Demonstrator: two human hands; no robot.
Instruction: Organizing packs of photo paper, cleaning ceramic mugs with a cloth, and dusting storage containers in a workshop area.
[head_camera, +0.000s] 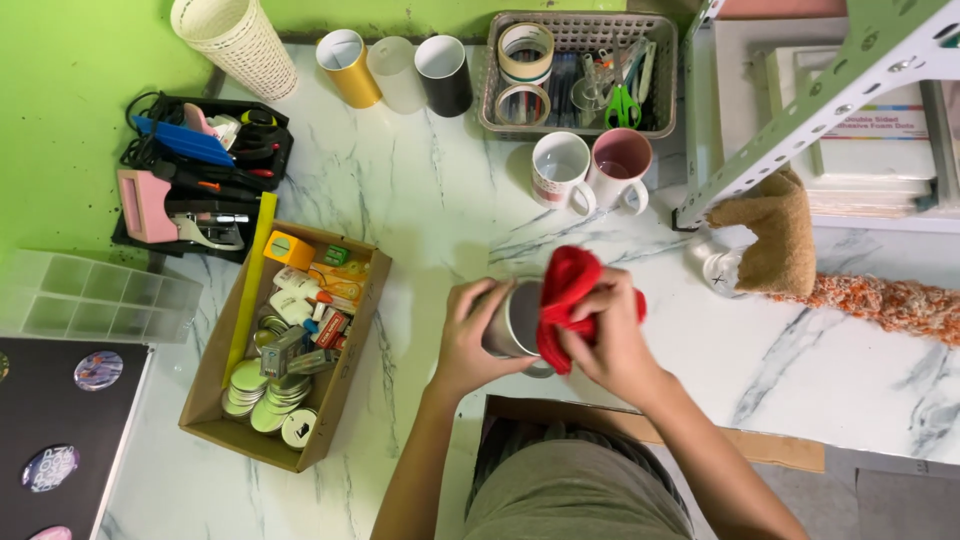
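Your left grip (470, 335) wraps the mug (515, 322), long axis lying sideways toward your right grip (605, 335), which pinches a red cloth (565, 295) against its mouth, above the desk (450, 200).

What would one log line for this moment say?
left hand: holds grey mug | right hand: presses red cloth on mug | nearby: cardboard box

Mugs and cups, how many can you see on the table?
6: gold, frosted and black at the back, white and pink by the basket, one silver in the hands.
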